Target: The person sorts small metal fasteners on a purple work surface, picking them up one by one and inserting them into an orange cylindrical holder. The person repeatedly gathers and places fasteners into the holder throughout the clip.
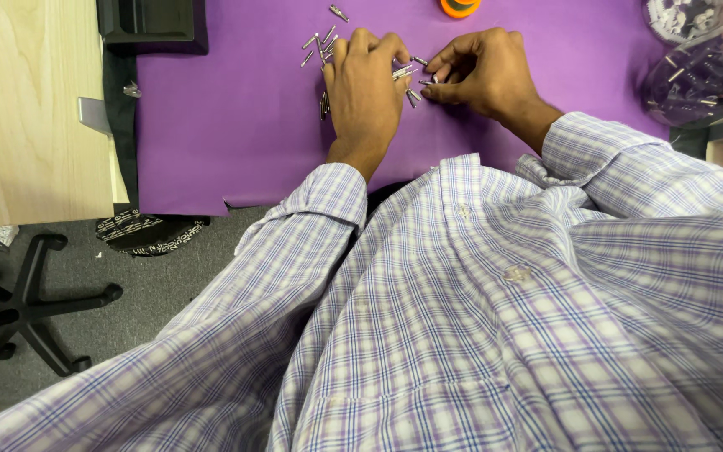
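- My left hand (367, 82) lies knuckles up, its grip curled narrow over a bunch of small metal pins (321, 42); I cannot tell if the fingers pinch any.
- My right hand (483, 74) has its grip pinched tight on one pin at the fingertips (433, 80), just beside the left hand.
- More pins lie loose on the purple mat (228, 125), above and left of the left hand.
- The mat covers the tabletop (27, 109), pale wood at the left.
- A clear bag of dark parts (696, 79) sits at the far right, an orange ring (459, 7) at the top edge.
- An office chair base (27, 305) stands on the grey floor.
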